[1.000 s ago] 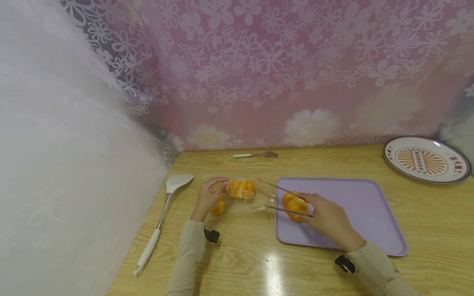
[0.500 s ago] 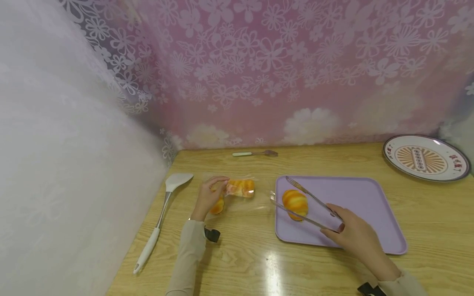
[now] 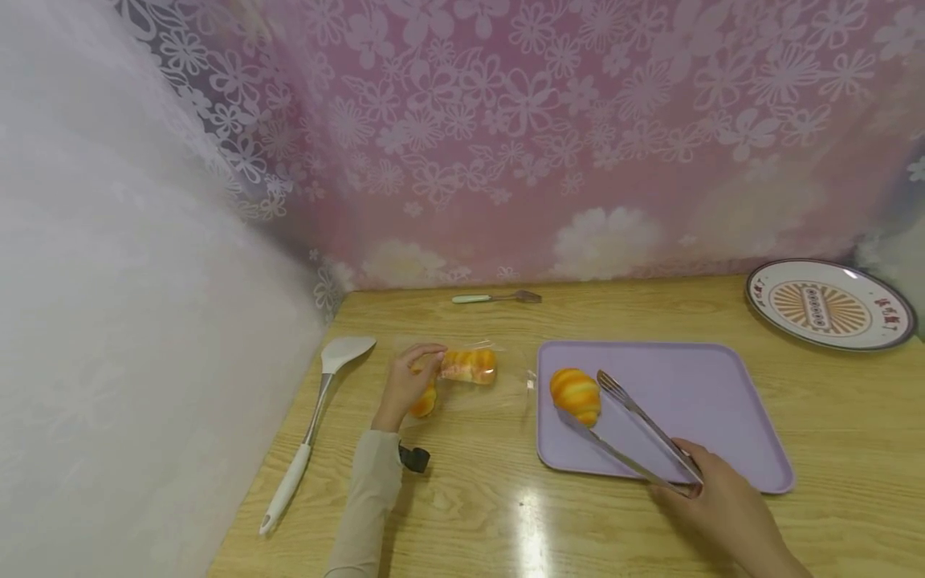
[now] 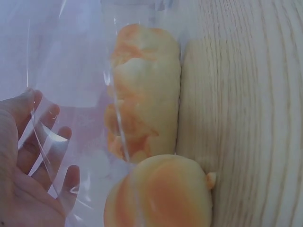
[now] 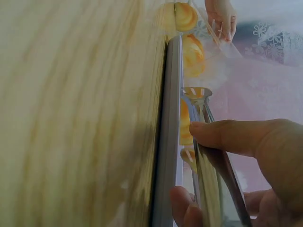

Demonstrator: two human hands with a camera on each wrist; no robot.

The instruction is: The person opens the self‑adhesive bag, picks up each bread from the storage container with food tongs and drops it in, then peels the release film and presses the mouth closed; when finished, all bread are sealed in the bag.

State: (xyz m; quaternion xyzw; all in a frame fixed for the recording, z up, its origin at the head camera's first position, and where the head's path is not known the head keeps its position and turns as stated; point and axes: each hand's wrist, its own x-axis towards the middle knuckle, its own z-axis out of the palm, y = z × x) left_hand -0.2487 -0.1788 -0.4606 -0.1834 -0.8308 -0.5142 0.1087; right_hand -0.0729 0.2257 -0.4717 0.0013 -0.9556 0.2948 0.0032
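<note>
My left hand pinches the edge of a clear plastic bag at the table's left. Inside the bag lie a long bread roll and a rounder bun, partly hidden by the hand in the head view. Metal tongs are gripped in my right hand at the front edge of the purple tray. Their arms are spread apart. One tip overlaps the lower edge of a striped bun on the tray's left side; the other tip is right of that bun.
A white spatula lies along the left, near the pale wall covering. At the back is a small fork with a light green handle. A patterned plate stands at the back right.
My right hand has drawn back toward the front right, bringing the tongs' tips from the bag's mouth to the bun on the tray. The left hand stays in place.
</note>
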